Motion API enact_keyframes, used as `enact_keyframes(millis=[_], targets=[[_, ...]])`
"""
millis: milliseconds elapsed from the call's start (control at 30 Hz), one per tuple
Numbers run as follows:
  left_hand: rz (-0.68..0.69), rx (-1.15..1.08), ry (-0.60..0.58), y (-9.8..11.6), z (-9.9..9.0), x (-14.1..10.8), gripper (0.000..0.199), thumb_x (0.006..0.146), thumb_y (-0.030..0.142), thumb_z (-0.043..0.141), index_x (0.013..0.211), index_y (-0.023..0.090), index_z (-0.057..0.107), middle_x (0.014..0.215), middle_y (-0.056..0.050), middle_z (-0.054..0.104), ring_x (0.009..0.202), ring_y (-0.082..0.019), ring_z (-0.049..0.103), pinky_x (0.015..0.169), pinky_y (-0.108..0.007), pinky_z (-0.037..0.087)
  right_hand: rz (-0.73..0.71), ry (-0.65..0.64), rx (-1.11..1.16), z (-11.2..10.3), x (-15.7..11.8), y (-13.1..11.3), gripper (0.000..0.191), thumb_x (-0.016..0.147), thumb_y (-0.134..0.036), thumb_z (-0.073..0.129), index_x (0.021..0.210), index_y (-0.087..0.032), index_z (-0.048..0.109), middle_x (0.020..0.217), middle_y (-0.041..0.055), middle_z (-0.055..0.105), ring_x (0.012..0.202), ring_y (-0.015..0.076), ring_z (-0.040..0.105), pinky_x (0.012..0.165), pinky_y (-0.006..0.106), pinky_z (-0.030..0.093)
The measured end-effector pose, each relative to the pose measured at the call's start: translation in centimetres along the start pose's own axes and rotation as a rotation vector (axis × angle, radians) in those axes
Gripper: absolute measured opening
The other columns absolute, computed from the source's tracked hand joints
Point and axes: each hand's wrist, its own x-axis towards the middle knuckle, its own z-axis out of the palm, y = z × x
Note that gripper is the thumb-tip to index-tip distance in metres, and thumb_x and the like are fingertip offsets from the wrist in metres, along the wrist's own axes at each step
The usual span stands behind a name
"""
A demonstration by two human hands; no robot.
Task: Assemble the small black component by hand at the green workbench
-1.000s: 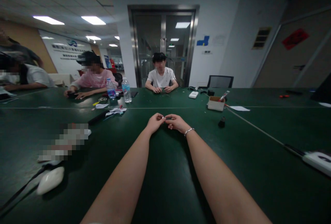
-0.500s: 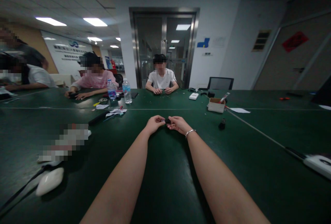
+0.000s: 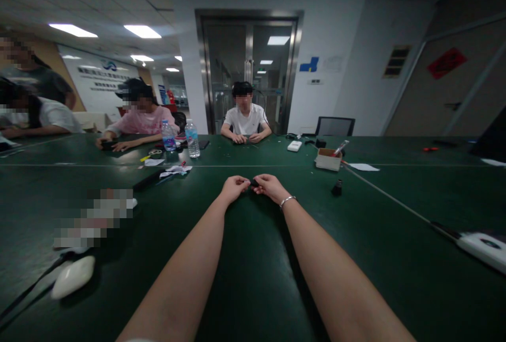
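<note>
Black object (image 3: 253, 183), small and blurred, sat pinched between the fingertips of the left hand (image 3: 237, 188) and right hand (image 3: 271, 187), above the green table (image 3: 256, 279).

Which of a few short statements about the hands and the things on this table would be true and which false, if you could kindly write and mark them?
1. The right hand holds a small dark object. True.
2. The silver bracelet is on the left wrist. False: it is on the right wrist.
3. Two plastic bottles stand to the left of the small open box. True.
4. The tabletop is white. False: it is dark green.
5. The small open box has nothing in it. False: a slender item sticks up out of it.
</note>
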Motion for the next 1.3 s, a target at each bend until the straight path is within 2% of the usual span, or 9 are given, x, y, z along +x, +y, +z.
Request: enact_keyframes(millis=[100, 267, 500, 633, 733, 800, 933, 1067, 1300], targets=[[-0.024, 0.051, 0.003, -0.1, 0.1, 0.2, 0.031, 0.071, 0.041, 0.063, 0.076, 0.011, 0.064, 0.062, -0.004, 0.062, 0.054, -0.011, 0.053, 0.054, -0.023, 0.042, -0.023, 0.001, 0.030, 0.0, 0.2, 0.0, 0.002, 0.086, -0.009, 0.055, 0.085, -0.011, 0.053, 0.055, 0.0015, 0.061, 0.045, 0.0087, 0.061, 0.047, 0.017, 0.054], [-0.086, 0.082, 0.018, -0.4, 0.1, 0.6, 0.046, 0.077, 0.055, 0.050, 0.068, 0.012, 0.062, 0.058, -0.004, 0.060, 0.050, -0.010, 0.051, 0.049, -0.023, 0.039, -0.076, -0.005, 0.058, 0.2, 0.2, -0.1, 0.010, 0.080, -0.008, 0.062, 0.087, -0.012, 0.056, 0.065, 0.0026, 0.063, 0.050, 0.0101, 0.064, 0.050, 0.019, 0.057], [-0.086, 0.318, 0.059, 0.3, 0.0, 0.2, 0.060, 0.079, 0.065, 0.033, 0.054, 0.016, 0.056, 0.048, -0.002, 0.054, 0.046, -0.013, 0.049, 0.052, -0.026, 0.037, -0.019, -0.115, 0.125, -0.7, -0.4, 0.0, 0.020, 0.079, -0.003, 0.061, 0.095, -0.012, 0.055, 0.077, 0.0049, 0.065, 0.066, 0.0139, 0.069, 0.066, 0.026, 0.059], [-0.001, 0.415, 0.047, 0.4, 0.2, -0.1, 0.057, 0.082, 0.061, 0.030, 0.057, 0.017, 0.057, 0.051, -0.002, 0.054, 0.050, -0.013, 0.050, 0.053, -0.026, 0.034, 0.028, -0.089, 0.077, -1.0, -0.5, 0.0, 0.008, 0.083, -0.012, 0.060, 0.087, -0.010, 0.055, 0.069, 0.0066, 0.065, 0.057, 0.0131, 0.067, 0.056, 0.021, 0.057], [0.046, 0.375, 0.047, -0.1, 0.3, 0.1, 0.049, 0.082, 0.057, 0.036, 0.064, 0.017, 0.057, 0.058, -0.002, 0.056, 0.054, -0.013, 0.049, 0.052, -0.025, 0.034, 0.027, -0.046, 0.028, -0.8, -0.5, 0.0, 0.017, 0.086, -0.023, 0.058, 0.076, -0.011, 0.052, 0.058, 0.0060, 0.063, 0.049, 0.0120, 0.064, 0.047, 0.018, 0.054], [0.024, 0.304, 0.047, -0.4, 0.4, 0.3, 0.042, 0.081, 0.054, 0.041, 0.069, 0.017, 0.058, 0.062, -0.001, 0.056, 0.056, -0.012, 0.049, 0.051, -0.023, 0.035, 0.022, -0.034, 0.001, -0.6, -0.5, -0.1, 0.022, 0.086, -0.028, 0.057, 0.073, -0.012, 0.050, 0.056, 0.0066, 0.063, 0.047, 0.0115, 0.062, 0.045, 0.018, 0.053], [-0.049, 0.179, 0.005, -0.7, 0.4, 0.6, 0.037, 0.078, 0.051, 0.046, 0.077, 0.016, 0.057, 0.064, 0.000, 0.054, 0.057, -0.011, 0.049, 0.050, -0.021, 0.037, 0.022, -0.040, -0.034, -0.5, -0.7, -0.3, 0.021, 0.086, -0.028, 0.056, 0.074, -0.012, 0.051, 0.056, 0.0075, 0.064, 0.045, 0.0101, 0.060, 0.045, 0.017, 0.052], [-0.054, 0.118, -0.037, -0.7, 0.3, 0.7, 0.037, 0.077, 0.051, 0.048, 0.074, 0.015, 0.056, 0.063, 0.000, 0.052, 0.054, -0.010, 0.047, 0.049, -0.021, 0.037, 0.028, -0.040, -0.041, -0.6, -0.7, -0.4, 0.021, 0.087, -0.028, 0.056, 0.075, -0.012, 0.051, 0.054, 0.0065, 0.063, 0.044, 0.0097, 0.059, 0.044, 0.017, 0.050], [-0.060, 0.213, -0.064, -0.7, 0.1, 0.8, 0.051, 0.075, 0.063, 0.042, 0.065, 0.015, 0.057, 0.055, 0.000, 0.052, 0.049, -0.010, 0.044, 0.049, -0.023, 0.033, 0.008, -0.070, 0.010, -1.0, -0.5, 0.0, 0.017, 0.082, -0.027, 0.063, 0.078, -0.011, 0.055, 0.052, 0.0017, 0.059, 0.042, 0.0077, 0.055, 0.041, 0.015, 0.047]])
